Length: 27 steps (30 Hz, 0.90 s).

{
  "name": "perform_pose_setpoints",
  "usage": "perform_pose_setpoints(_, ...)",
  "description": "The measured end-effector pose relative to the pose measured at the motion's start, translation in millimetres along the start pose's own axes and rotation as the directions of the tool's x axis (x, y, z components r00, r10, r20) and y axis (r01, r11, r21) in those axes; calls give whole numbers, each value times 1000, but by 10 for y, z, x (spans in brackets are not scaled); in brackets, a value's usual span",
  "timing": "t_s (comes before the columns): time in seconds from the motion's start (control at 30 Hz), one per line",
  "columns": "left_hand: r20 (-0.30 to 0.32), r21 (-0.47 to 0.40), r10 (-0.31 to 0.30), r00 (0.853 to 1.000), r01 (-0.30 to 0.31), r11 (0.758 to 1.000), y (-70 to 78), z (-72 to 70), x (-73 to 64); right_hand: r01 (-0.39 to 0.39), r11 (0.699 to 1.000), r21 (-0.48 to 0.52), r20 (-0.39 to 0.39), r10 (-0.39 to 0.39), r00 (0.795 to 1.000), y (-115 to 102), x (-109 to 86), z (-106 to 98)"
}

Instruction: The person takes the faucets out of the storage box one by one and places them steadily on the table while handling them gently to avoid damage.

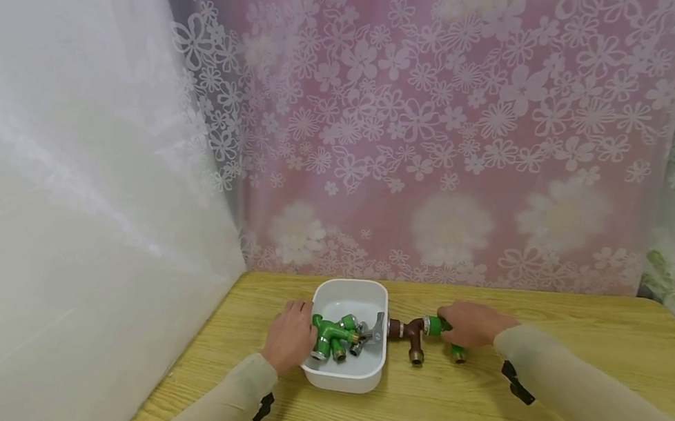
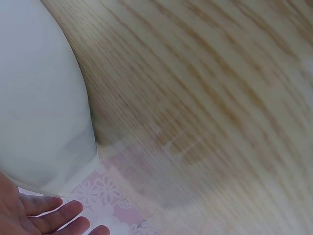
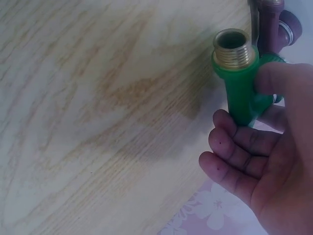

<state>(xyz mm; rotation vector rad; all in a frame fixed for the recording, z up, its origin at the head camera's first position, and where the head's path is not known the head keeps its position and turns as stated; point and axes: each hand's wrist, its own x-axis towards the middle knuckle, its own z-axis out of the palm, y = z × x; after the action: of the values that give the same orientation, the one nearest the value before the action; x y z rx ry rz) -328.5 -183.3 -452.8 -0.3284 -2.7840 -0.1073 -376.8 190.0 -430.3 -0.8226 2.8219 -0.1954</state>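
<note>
My left hand (image 1: 290, 336) rests against the left rim of a white plastic tub (image 1: 343, 382); in the left wrist view its fingers (image 2: 51, 223) extend loosely past the tub's edge. Inside the tub lie green faucets (image 1: 330, 332) and a silver-grey faucet handle (image 1: 378, 326) that leans by the right wall. Right of the tub, my right hand (image 1: 474, 325) holds a green faucet (image 3: 238, 93) between thumb and curled fingers, its brass threaded end uncovered. Between that hand and the tub sits a dark brown faucet (image 1: 414, 332).
All of this stands on a wood-grain table (image 1: 439, 416). A pink flowered curtain (image 1: 445, 146) hangs along the table's back edge, and a white translucent sheet (image 1: 75, 208) slopes down the left side.
</note>
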Motion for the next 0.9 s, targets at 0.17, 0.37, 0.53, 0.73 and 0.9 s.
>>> perform_pose_setpoints(0.17, 5, -1, -7, 1000, 7, 1000, 0, 3, -1, -14, 1000, -8, 10, 14, 1000, -27, -16, 34)
perform_pose_setpoints(0.37, 14, 4, -12, 1000, 12, 1000, 4, 0, 1, -32, 999, -16, 18, 33, 999, -34, -21, 61)
perform_pose_setpoints(0.53, 25, 3, -22, 999, 22, 1000, 11, -4, 8, -29, 999, -21, 16, 29, 999, -31, -5, 79)
perform_pose_setpoints(0.73, 32, -7, -19, 999, 19, 1000, 1, 6, 7, -28, 999, -21, -5, 28, 1000, -38, 0, 100)
perform_pose_setpoints(0.9, 19, -12, -1, 1000, 1, 1000, -1, 7, 2, -13, 1000, -25, -20, 13, 1000, -53, -31, 92)
